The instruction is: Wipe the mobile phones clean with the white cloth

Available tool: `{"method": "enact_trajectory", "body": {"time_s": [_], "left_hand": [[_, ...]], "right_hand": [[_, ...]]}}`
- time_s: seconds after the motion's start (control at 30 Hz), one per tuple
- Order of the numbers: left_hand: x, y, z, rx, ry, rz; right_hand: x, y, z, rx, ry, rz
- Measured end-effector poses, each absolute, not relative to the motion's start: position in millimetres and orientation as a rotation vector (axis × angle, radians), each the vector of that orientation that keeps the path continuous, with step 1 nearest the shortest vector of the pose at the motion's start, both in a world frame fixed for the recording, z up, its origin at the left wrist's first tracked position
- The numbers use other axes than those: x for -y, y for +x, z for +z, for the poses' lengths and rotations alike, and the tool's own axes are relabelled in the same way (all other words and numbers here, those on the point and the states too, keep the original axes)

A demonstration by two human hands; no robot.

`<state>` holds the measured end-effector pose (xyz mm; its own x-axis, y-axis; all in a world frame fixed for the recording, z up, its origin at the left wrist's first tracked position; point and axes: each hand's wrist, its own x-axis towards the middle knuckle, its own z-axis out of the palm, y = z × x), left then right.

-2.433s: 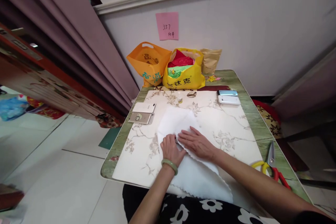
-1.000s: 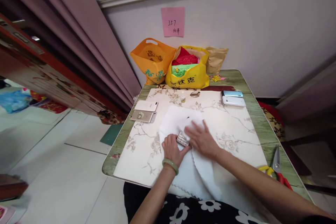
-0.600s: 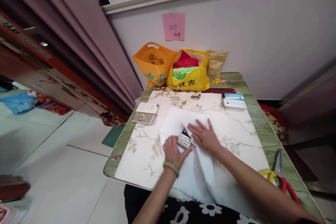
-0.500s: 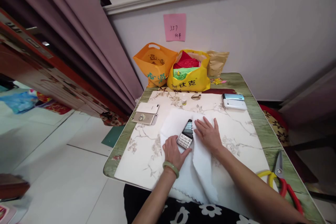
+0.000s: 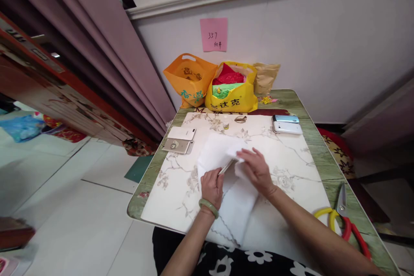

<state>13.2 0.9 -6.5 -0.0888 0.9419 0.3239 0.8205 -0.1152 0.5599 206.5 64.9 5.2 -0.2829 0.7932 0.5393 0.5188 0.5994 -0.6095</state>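
My left hand [image 5: 211, 186] is closed on a mobile phone [image 5: 226, 167], tipped up so that only its thin side shows. Beneath it, a white cloth [image 5: 237, 209] with a zigzag-cut edge is spread on the floral mat [image 5: 174, 181]. With my right hand [image 5: 258, 173] I grip part of the cloth, which is lifted and bunched against the phone's upper end. The phone's keys and screen are hidden from this side. A green bangle circles my left wrist.
Two phones [image 5: 177, 145] lie at the left, two more [image 5: 287, 127] at the back right. Scissors [image 5: 341, 207] with yellow and red handles rest at the right edge. An orange bag [image 5: 190, 79] and a yellow bag [image 5: 234, 101] stand behind, near glasses [image 5: 240, 119] and a small bottle [image 5: 226, 123].
The phone, earlier lying face up with its keypad showing, is now tilted on its side in my left hand. My right hand, earlier flat on the cloth, has lifted and gathered it.
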Motion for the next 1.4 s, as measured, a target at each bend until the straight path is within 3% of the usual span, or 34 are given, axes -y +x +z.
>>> {"method": "enact_trajectory", "body": {"time_s": [0.13, 0.3, 0.47, 0.57, 0.63, 0.7, 0.87, 1.17, 1.27, 1.4], "left_hand": [[-2, 10, -11, -1.97, 1.956, 1.02], [-3, 9, -13, -1.911, 1.959, 1.073], [-1, 11, -14, -1.931, 2.018, 1.094], [0, 12, -13, -1.901, 2.058, 1.084], [1, 13, -12, -1.897, 2.059, 1.08], [0, 13, -12, -1.903, 2.031, 1.084], [1, 13, -10, -1.896, 2.01, 1.061], [-8, 17, 15, -1.883, 2.086, 0.887], [-17, 17, 20, -1.84, 1.732, 0.995], [-23, 19, 18, -1.537, 0.615, 1.184]], "right_hand": [[-56, 188, 6, 2.466, -0.747, 0.303], [-63, 185, 3, 2.307, -1.244, 0.097], [-67, 186, 7, 2.517, -0.924, 0.113], [-74, 189, 8, 2.362, -1.167, 0.081], [-78, 191, 7, 2.42, -1.082, 0.087], [-81, 191, 4, 2.515, -0.922, 0.113], [-86, 188, -8, 2.125, -1.275, 0.335], [-87, 192, -21, 1.719, -1.184, 0.761], [-95, 199, -26, 1.496, -1.235, 0.87], [-104, 210, -29, 1.141, -1.268, 0.951]]}}
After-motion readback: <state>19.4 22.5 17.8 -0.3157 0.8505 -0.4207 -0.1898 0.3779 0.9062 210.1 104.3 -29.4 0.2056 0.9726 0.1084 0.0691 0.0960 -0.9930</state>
